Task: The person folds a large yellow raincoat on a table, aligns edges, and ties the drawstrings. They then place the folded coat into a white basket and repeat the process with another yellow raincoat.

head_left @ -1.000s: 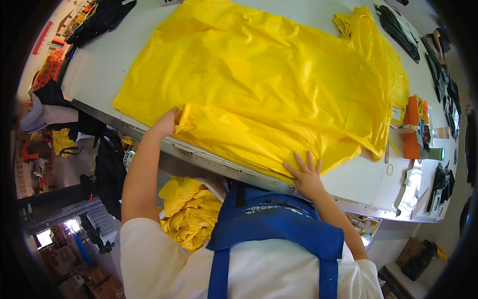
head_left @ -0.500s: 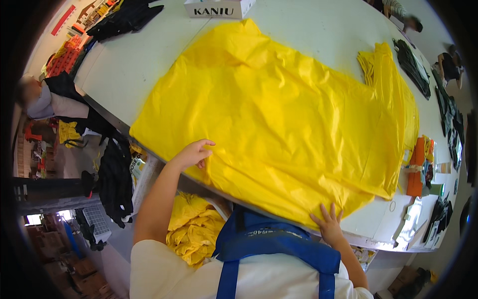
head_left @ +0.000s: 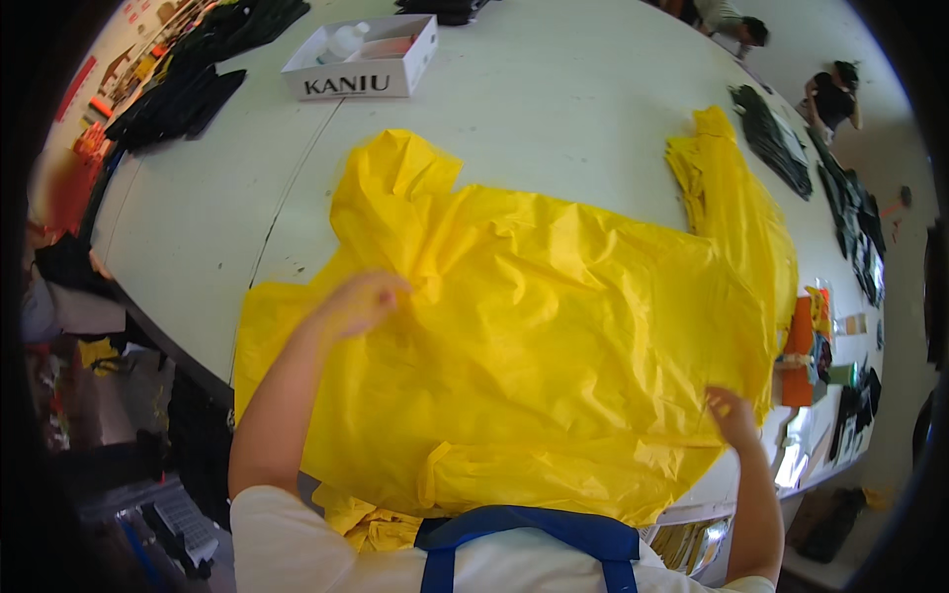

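Observation:
A large yellow plastic raincoat (head_left: 554,326) lies spread over the white table (head_left: 554,109), its near edge hanging off toward me. My left hand (head_left: 358,301) rests on the coat's left part, fingers curled into the crinkled sheet near a raised fold. My right hand (head_left: 730,413) pinches the coat's right near edge by the table's rim. The hood end (head_left: 395,173) points to the far left, and a bunched sleeve (head_left: 727,193) runs off to the far right.
A white open box (head_left: 361,59) with a bottle stands at the back. Dark garments (head_left: 183,84) lie piled at the far left, and more dark garments (head_left: 791,148) line the right edge. Orange and yellow packets (head_left: 806,341) sit at the right. More yellow plastic (head_left: 361,519) hangs below the table.
Both hands have moved up onto the coat, the left toward its middle and the right to its right edge. The view has tilted farther across the table.

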### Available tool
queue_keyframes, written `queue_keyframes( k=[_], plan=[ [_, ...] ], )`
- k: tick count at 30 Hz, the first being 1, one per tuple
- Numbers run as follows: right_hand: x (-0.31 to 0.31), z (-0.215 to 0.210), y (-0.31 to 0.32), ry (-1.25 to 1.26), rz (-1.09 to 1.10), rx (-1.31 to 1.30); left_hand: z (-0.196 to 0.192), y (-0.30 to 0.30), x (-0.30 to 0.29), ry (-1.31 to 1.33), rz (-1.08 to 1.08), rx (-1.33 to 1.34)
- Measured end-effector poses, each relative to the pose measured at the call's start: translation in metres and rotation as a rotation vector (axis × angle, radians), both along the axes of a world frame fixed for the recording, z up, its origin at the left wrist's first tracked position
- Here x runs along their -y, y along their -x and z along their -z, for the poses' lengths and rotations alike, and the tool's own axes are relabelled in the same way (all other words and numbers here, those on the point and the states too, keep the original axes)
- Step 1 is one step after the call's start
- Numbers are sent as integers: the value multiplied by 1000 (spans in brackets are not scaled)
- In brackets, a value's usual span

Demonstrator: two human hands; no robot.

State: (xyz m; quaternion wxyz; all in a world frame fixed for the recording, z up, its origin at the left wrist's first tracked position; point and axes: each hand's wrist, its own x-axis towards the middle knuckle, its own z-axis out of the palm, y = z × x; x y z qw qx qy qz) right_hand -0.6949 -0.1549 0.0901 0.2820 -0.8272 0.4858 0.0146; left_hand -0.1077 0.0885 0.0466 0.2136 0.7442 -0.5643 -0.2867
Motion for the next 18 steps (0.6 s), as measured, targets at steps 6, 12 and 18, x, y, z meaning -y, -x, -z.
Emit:
queue_keyframes(
  k=[6,12,18],
  plan=[
    [291,56,17,647,195,-212,-18,-40,-18,225,-527,-667],
    [429,119,38,294,555,-327,41,-126,33,-167,-1420,-380],
    [435,121,35,627,601,-410,46,-138,6,5,-1049,-776]
  ],
)
